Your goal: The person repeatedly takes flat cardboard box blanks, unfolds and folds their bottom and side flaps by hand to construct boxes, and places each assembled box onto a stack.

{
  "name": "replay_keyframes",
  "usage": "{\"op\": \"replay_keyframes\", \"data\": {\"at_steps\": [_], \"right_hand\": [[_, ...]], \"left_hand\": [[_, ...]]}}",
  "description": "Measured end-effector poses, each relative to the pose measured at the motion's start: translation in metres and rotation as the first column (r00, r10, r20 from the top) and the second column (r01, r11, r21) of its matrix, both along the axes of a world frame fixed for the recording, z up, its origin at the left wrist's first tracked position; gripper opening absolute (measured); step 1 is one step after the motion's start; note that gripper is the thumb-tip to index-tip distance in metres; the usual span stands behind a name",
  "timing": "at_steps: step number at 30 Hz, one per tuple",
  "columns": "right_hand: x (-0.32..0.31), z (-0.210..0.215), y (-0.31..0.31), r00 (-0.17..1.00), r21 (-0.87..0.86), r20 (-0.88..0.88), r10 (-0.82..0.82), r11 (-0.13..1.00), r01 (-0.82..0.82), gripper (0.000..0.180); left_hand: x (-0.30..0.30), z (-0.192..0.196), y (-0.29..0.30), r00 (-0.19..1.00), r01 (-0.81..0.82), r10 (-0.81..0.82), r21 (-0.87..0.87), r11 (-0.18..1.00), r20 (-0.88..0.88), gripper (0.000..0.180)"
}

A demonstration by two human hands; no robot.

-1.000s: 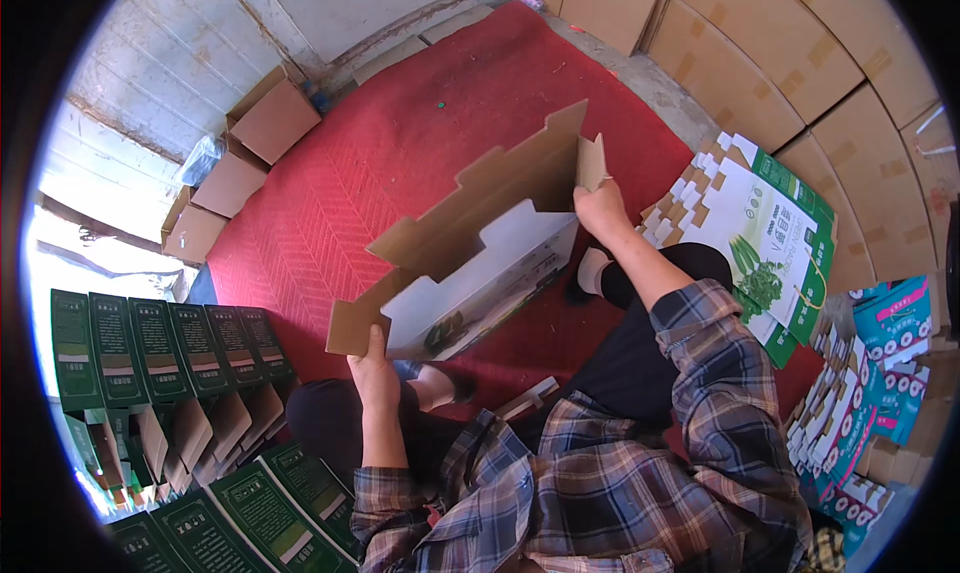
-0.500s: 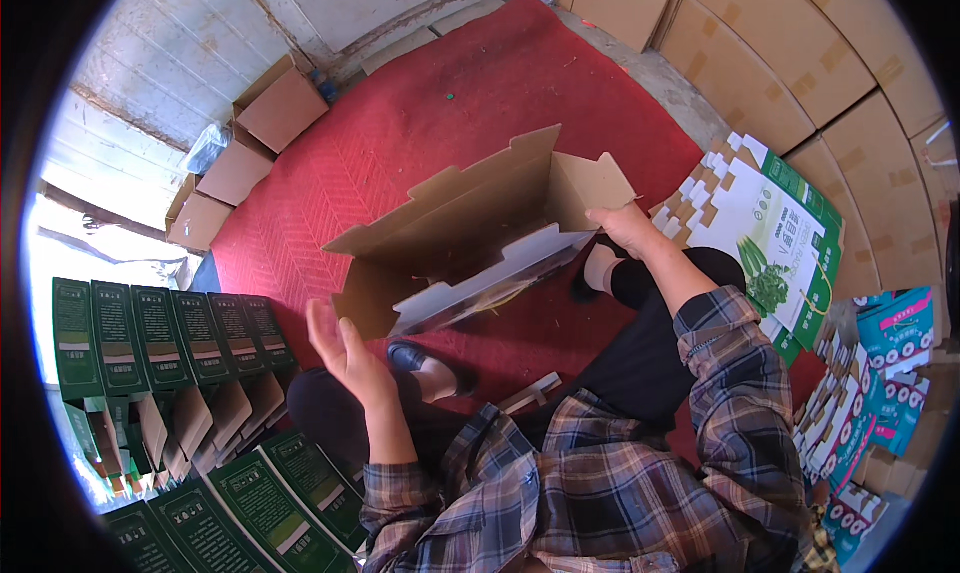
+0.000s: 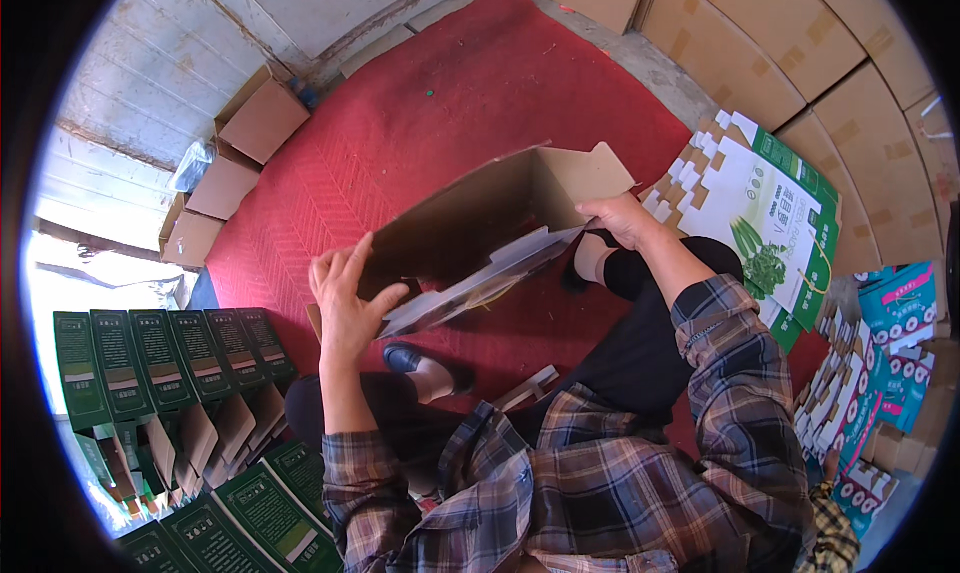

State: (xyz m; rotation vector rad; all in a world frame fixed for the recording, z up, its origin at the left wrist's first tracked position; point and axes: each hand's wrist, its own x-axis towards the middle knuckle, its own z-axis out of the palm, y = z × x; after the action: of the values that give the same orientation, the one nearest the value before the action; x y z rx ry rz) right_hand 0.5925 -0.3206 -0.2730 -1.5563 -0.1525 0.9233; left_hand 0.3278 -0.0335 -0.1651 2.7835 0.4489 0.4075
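An open cardboard box [image 3: 455, 213], brown inside and pale on its near outer side, is tilted above the red carpet in front of my legs. My right hand [image 3: 625, 220] grips the near corner of its right end, with the thumb on top of the edge. At the opposite end, my left hand [image 3: 348, 298] is wrapped around the left edge. Its fingers lie along the far side and its thumb points inward over the near flap. The left end panel is mostly hidden behind that hand.
Standing green cartons [image 3: 180, 363] line my left side. Flat printed carton blanks [image 3: 775, 228] are stacked to the right, with teal packages [image 3: 895, 373] beyond. Large brown boxes [image 3: 740, 53] form a wall at the far right. Small open boxes [image 3: 262, 118] stand along the left wall.
My left hand has moved from an open pose beside the box onto its left end. The box's far flap has tipped, and my right hand keeps its hold.
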Motion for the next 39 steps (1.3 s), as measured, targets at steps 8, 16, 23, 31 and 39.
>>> {"op": "replay_keyframes", "data": {"at_steps": [8,16,23,31,39], "right_hand": [[-0.015,0.025,0.006,1.000,0.023,-0.017,-0.006,1.000,0.006,0.047],[-0.029,0.030,0.020,0.739,-0.086,0.546,0.395,0.904,-0.419,0.075],[-0.011,0.020,0.016,0.657,-0.272,0.477,0.584,0.809,-0.521,0.089],[-0.014,0.025,0.027,0.658,-0.300,0.454,0.601,0.799,-0.522,0.096],[-0.009,-0.005,0.037,0.755,-0.068,0.532,0.383,0.909,-0.412,0.065]], "left_hand": [[-0.029,-0.039,-0.002,0.962,0.048,-0.128,-0.313,0.949,-0.241,0.088],[-0.030,-0.049,0.000,0.950,0.025,-0.118,-0.307,0.951,-0.289,0.088],[-0.060,0.015,-0.033,0.982,0.064,0.032,-0.488,0.871,0.188,0.053],[-0.081,-0.053,-0.029,0.901,-0.009,0.279,-0.628,0.779,0.332,0.085],[-0.031,-0.100,-0.017,0.914,-0.348,0.383,-0.234,0.908,0.130,0.054]]}}
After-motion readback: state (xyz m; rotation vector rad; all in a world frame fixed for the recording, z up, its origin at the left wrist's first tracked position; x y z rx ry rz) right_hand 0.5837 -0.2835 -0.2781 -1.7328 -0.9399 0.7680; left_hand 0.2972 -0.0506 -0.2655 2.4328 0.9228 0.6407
